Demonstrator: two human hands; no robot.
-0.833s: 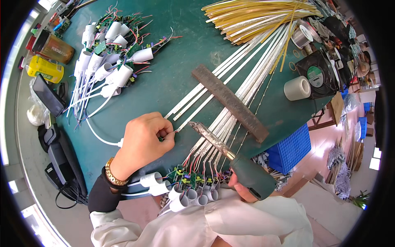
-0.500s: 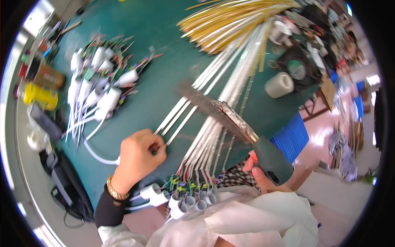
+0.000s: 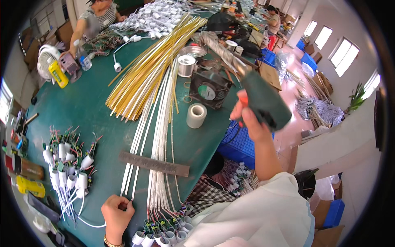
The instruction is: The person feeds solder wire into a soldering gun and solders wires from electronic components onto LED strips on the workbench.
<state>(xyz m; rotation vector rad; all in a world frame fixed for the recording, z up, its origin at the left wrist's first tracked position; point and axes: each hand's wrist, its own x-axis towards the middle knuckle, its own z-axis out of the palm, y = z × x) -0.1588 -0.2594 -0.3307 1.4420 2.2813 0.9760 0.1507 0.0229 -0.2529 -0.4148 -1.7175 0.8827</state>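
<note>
My left hand (image 3: 117,216) is closed in a pinch at the near end of a thin white LED strip (image 3: 136,181), one of a few lying side by side. A brown metal bar (image 3: 154,164) rests across these strips and a thicker strip bundle (image 3: 158,193) to their right. My right hand (image 3: 250,119) grips a dark green soldering gun (image 3: 267,103) with an orange-red trigger, raised at the table's right side; its metal front is blurred. White cylindrical lamp caps (image 3: 138,238) with small circuit boards and wires sit at the bundle's near end.
More wired lamp caps (image 3: 70,164) lie on the left. Yellow and white strips (image 3: 144,78) spread behind, beside a solder spool (image 3: 187,66), a tape roll (image 3: 196,115) and a black fan (image 3: 210,88). A blue crate (image 3: 238,142) stands below the right edge. Another person (image 3: 98,18) sits far left.
The view has swung up and right, showing more of the table and room. My right hand has lifted the soldering gun away from the strips toward the far right; the left still pinches.
</note>
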